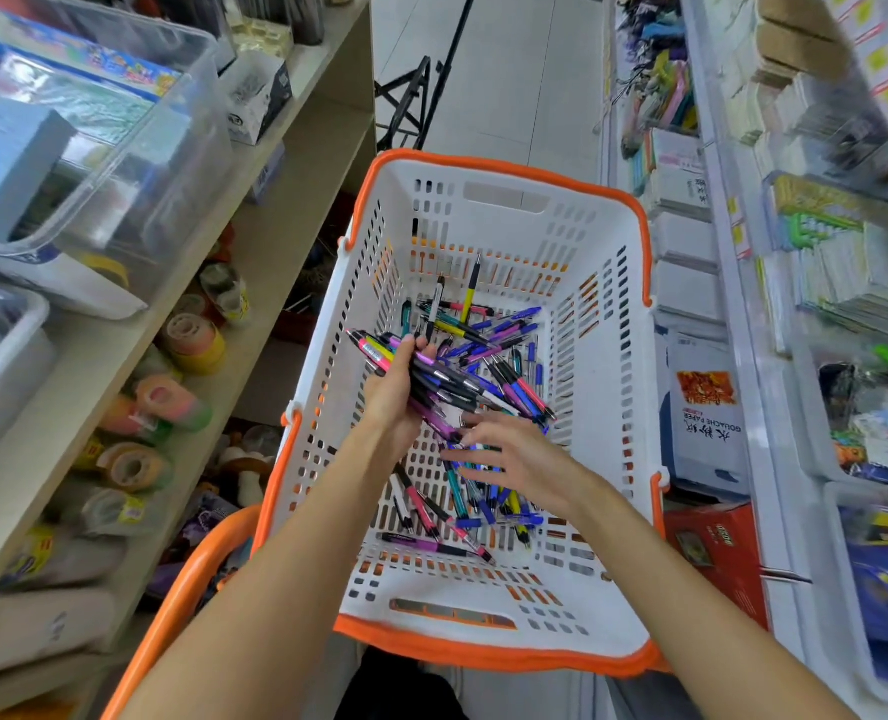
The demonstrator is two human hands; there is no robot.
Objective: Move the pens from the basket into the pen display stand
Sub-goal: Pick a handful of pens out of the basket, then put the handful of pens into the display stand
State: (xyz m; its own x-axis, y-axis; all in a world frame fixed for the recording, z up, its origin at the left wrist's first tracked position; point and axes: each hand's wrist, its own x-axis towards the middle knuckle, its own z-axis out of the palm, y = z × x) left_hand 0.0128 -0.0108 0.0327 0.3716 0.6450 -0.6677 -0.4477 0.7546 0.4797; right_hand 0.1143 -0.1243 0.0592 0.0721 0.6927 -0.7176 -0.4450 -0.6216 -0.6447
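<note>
A white plastic basket [603, 356] with an orange rim stands on the floor below me. Several pens in blue, pink, purple, yellow and teal lie loose on its bottom [488, 324]. My left hand [392, 394] grips a thick bundle of pens [452, 381] above the basket's middle. My right hand [509, 454] reaches into the basket just below that bundle, fingers spread over more loose pens [462, 501]. No pen display stand shows in this view.
Shelves on the left hold clear storage bins [93, 163] and rolls of tape [192, 340]. Racks on the right carry notebooks and paper packs [707, 407]. An orange handle [187, 589] curves at the lower left. The tiled aisle floor [525, 85] runs ahead.
</note>
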